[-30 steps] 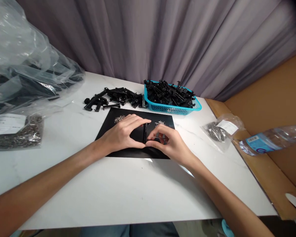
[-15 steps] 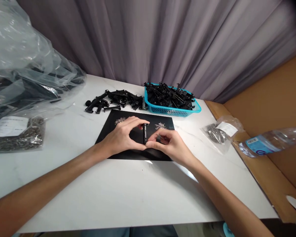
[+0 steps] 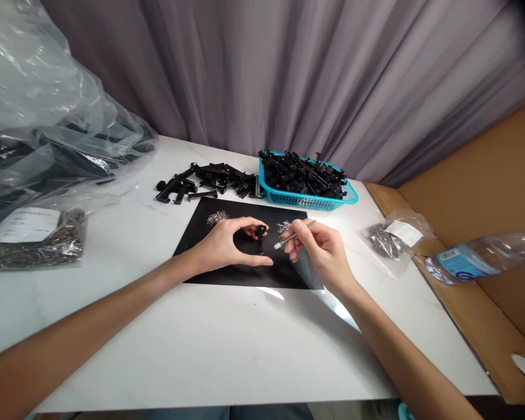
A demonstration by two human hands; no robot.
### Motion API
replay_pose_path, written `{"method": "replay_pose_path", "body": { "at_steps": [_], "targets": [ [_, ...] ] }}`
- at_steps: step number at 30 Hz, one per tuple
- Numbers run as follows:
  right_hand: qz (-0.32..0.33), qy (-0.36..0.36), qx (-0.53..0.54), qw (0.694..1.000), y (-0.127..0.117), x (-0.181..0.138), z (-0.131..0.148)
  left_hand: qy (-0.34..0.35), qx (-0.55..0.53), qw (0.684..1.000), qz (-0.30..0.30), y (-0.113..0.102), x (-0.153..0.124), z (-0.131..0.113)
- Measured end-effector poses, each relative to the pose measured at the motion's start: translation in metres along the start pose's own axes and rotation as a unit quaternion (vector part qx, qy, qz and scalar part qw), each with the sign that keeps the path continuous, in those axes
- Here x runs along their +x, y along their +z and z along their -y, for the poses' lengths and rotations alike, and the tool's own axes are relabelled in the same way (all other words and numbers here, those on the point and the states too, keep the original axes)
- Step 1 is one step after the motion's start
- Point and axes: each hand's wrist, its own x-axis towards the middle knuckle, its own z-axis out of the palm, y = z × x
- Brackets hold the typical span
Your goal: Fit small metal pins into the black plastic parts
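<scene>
My left hand (image 3: 227, 244) is closed on a narrow black plastic part (image 3: 261, 240), held upright between the thumb below and the fingers above. In my right hand (image 3: 322, 249) is a slim grey pen-like tool (image 3: 292, 235), gripped between thumb and fingers. Its whitish end points down and left, toward the black part but apart from it. Both hands are over a black mat (image 3: 245, 276). A small pile of shiny metal pieces (image 3: 217, 217) lies on the mat behind my left hand; another metal pile (image 3: 283, 226) is partly hidden by my right hand.
A blue basket (image 3: 306, 201) heaped with black parts stands at the back, beside loose black parts (image 3: 219, 177). At left are a large clear bag (image 3: 48, 134) and a bag of metal pieces (image 3: 65, 238). A smaller bag (image 3: 387, 239) and a plastic bottle (image 3: 485, 254) lie right.
My right hand has drawn back to the right from the black part, and the grey tool now shows in it. My left hand still holds the part, which has turned a little.
</scene>
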Motion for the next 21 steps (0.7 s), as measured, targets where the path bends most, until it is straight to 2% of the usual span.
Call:
{"method": "replay_pose_path", "body": {
  "at_steps": [3,9,21],
  "targets": [
    [0.03,0.01,0.052,0.998,0.006,-0.002,-0.001,-0.011,-0.001,1.0,0.005,0.001,0.0,0.001],
    [0.057,0.015,0.068,0.996,0.012,-0.006,-0.002,-0.038,-0.003,0.999,0.015,0.001,-0.001,0.0],
    [0.083,0.002,0.033,0.996,0.017,-0.013,-0.002,0.004,0.049,0.999,0.007,0.0,-0.003,-0.002]
  ]
}}
